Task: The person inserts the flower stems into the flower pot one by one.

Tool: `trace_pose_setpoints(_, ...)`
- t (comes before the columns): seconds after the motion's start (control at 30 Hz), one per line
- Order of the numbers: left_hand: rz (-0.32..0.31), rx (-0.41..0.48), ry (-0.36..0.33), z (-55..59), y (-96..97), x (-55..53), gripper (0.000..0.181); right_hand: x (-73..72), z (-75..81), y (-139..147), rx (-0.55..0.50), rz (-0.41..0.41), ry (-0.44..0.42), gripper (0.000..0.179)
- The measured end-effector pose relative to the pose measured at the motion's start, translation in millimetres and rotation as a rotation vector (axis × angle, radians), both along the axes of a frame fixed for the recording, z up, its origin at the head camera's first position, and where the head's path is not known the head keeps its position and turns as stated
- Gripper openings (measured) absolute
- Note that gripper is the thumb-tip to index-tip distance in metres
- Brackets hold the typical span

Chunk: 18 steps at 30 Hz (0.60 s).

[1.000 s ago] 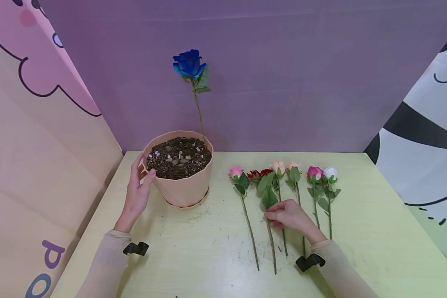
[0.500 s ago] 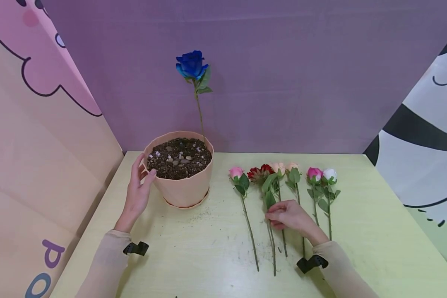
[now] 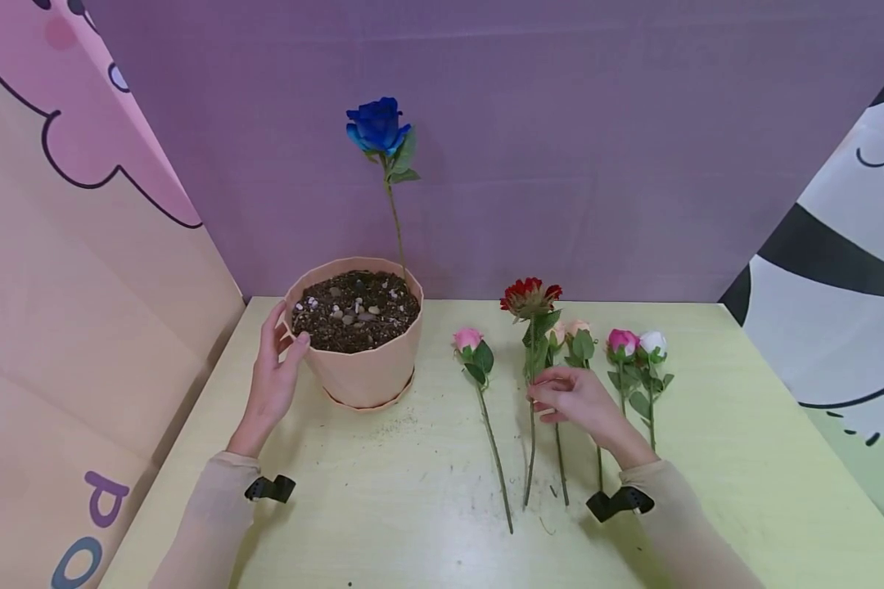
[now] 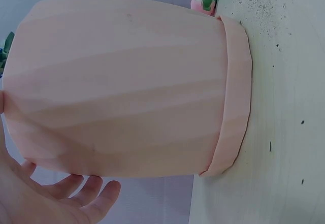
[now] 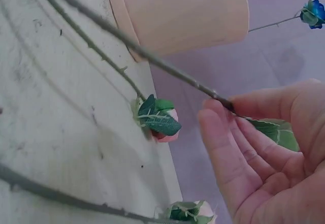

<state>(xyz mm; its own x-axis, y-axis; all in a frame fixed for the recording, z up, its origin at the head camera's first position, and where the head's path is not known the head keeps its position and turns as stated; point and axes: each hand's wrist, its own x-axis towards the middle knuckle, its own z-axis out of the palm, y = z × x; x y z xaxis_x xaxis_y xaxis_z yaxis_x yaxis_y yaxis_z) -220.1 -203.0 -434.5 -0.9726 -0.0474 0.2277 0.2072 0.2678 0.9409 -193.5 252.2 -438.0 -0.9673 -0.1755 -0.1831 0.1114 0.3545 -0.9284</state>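
Note:
My left hand (image 3: pixel 274 380) grips the left side of a pale pink flower pot (image 3: pixel 364 378), thumb at the rim. In the left wrist view, the fingers (image 4: pixel 91 191) lie against the pot's wall. Dark soil (image 3: pixel 339 327) with pebbles fills the pot, and a blue rose (image 3: pixel 378 127) stands upright at its back right. Thumb and fingertips of my right hand (image 3: pixel 580 402) pinch the leafy stem of a red flower (image 3: pixel 530 298). Its head is raised over the table's far edge. The right wrist view shows the stem (image 5: pixel 172 70) slanting above the table.
On the table (image 3: pixel 412 515) lie a light pink rose (image 3: pixel 467 339), peach roses (image 3: pixel 579 327) partly behind the red flower, a magenta rose (image 3: pixel 623 342) and a white rose (image 3: pixel 652 343). Soil crumbs (image 3: pixel 398 425) lie before the pot. A purple backdrop (image 3: pixel 560 164) stands behind.
My right hand has lifted the red flower from the row; its head has risen and turned upright, and its stem end has moved up and slightly left. The left hand stays on the pot.

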Motion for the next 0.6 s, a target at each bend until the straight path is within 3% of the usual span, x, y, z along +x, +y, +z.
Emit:
trace_pose_setpoints(0.27, -0.001, -0.002, -0.002, -0.9, -0.6, 0.3, 0.072, -6.1, 10.1, -9, 0.001, -0.027, 0.073, 0.04)
trace_pose_setpoints(0.6, -0.006, 0.0, 0.008, 0.9, -0.8, 0.9, 0.072, -18.5, 30.3, -22, 0.03, -0.006, 0.257, 0.032)
